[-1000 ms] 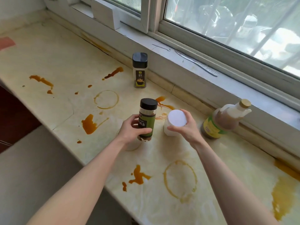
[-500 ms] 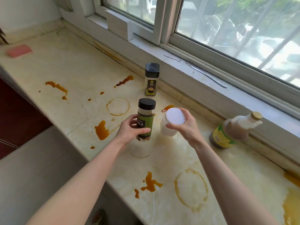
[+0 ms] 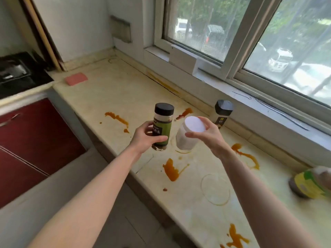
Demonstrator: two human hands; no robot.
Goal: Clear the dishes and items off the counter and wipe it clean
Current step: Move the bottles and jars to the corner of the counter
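- Head view, the only one we have. The left hand (image 3: 145,138) grips the green-label jar (image 3: 162,126); fingers and thumb wrap round the labelled middle. The jar has a black lid and stands nearly upright.
- We read that jar as held clear of the counter (image 3: 125,90), over its front edge.
- The right hand (image 3: 209,138) holds the white jar (image 3: 184,140) near its top, thumb and fingers curled about the rim of the white lid (image 3: 194,126). The jar is tilted, lid towards the camera.
- The white jar sits just beside the green-label jar. We cannot tell whether the two touch.
- The white jar hangs over the middle of the counter, above a faint ring mark.
- A small bottle (image 3: 223,113) with a black cap stands upright at the back edge of the counter, just behind the right hand.
- A sauce bottle (image 3: 311,183) with a yellow-green label is at the right end of the counter. It is blurred, so we cannot tell how it stands.
- A pink sponge (image 3: 76,78) lies flat near the far left corner.
- Brown stains (image 3: 172,169) are scattered along the counter, and a pale ring (image 3: 215,189) marks the near right part.
- A thin metal strip (image 3: 281,113) lies on the windowsill behind the back edge.
- Red cabinet doors (image 3: 32,140) sit low on the left, with a black stove (image 3: 18,74) above them.
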